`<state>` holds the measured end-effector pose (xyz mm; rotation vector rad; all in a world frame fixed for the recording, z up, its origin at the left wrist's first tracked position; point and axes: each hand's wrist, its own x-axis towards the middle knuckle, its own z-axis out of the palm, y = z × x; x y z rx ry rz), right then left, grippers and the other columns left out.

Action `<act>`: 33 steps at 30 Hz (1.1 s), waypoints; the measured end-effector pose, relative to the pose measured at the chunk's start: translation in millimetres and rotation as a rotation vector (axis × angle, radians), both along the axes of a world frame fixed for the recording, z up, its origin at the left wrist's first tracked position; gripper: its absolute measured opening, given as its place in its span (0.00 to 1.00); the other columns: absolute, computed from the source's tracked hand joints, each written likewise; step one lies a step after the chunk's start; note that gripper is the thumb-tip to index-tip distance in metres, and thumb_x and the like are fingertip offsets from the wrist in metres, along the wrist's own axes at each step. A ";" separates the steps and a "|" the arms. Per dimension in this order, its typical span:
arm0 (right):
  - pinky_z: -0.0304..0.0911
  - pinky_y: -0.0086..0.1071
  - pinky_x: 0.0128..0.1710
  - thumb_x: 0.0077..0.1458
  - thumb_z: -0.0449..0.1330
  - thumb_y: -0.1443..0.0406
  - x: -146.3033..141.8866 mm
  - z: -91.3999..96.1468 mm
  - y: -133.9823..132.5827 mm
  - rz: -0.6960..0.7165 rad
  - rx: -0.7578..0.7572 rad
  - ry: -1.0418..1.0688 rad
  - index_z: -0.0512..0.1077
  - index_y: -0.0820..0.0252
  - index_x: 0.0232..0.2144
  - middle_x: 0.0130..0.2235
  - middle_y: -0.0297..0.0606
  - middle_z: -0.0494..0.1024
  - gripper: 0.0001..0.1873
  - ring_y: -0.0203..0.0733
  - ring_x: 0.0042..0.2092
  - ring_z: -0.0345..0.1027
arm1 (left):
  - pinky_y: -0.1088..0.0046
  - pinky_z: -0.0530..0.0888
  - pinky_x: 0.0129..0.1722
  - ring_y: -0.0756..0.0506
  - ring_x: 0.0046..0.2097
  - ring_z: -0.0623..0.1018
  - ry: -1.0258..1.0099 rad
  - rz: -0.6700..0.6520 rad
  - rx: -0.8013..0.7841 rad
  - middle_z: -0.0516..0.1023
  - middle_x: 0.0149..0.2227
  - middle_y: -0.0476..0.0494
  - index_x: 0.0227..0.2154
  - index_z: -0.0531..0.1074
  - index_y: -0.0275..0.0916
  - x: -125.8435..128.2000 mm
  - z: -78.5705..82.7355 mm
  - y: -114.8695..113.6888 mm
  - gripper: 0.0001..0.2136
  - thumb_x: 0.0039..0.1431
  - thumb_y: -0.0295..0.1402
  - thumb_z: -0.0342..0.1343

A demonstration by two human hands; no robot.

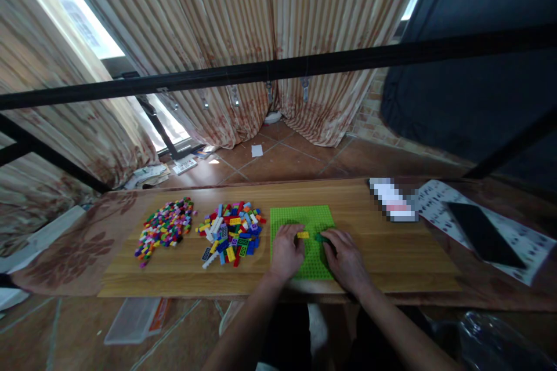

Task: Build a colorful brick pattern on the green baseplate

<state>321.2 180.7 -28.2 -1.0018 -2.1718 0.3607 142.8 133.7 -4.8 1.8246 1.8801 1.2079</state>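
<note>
A light green studded baseplate (315,266) lies on the wooden board, under both my hands. At its left side my left hand (288,250) is closed, pinching a small yellow brick (303,235) at the fingertips. Over the right side, the fingers of my right hand (347,258) are shut on a dark green brick (321,237). The two bricks are a short way apart, low over the plate; whether either touches the studs cannot be made out.
Left of the plate lies a pile of mixed bricks (230,235), and farther left a heap of tiny colourful pieces (167,226). At right are a blurred-out phone-like object (394,200), a printed sheet (533,246) and a dark tablet-like slab (485,235). A black bar (278,66) crosses beyond the wooden board (400,249).
</note>
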 end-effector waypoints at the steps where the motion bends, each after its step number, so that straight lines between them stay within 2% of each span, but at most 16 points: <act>1: 0.65 0.47 0.51 0.61 0.52 0.68 -0.1 -0.1 0.1 0.001 -0.001 0.001 0.71 0.58 0.46 0.46 0.45 0.75 0.13 0.50 0.49 0.67 | 0.60 0.72 0.50 0.43 0.46 0.75 -0.003 0.000 -0.005 0.79 0.42 0.43 0.43 0.74 0.38 -0.2 0.2 0.9 0.18 0.50 0.16 0.53; 8: 0.65 0.48 0.51 0.61 0.51 0.67 0.6 -1.4 0.9 -0.021 -0.002 0.000 0.70 0.56 0.46 0.46 0.44 0.75 0.13 0.50 0.49 0.67 | 0.60 0.72 0.50 0.43 0.45 0.75 -0.004 -0.020 -0.025 0.79 0.41 0.43 0.42 0.74 0.38 -0.6 1.8 5.3 0.17 0.51 0.18 0.53; 20: 0.65 0.46 0.48 0.60 0.51 0.67 0.0 -1.7 3.9 -0.049 0.029 -0.020 0.72 0.59 0.44 0.44 0.46 0.75 0.13 0.50 0.46 0.66 | 0.62 0.73 0.52 0.43 0.45 0.77 0.029 -0.039 -0.018 0.80 0.41 0.42 0.41 0.76 0.38 -0.7 0.7 14.5 0.16 0.49 0.19 0.54; 33: 0.65 0.46 0.48 0.57 0.51 0.69 -2.8 8.0 2.6 -0.081 0.021 -0.012 0.73 0.58 0.43 0.42 0.44 0.76 0.14 0.49 0.46 0.68 | 0.63 0.73 0.50 0.44 0.44 0.77 -0.005 -0.059 0.009 0.81 0.41 0.43 0.40 0.76 0.37 -4.2 -2.9 20.1 0.17 0.48 0.17 0.54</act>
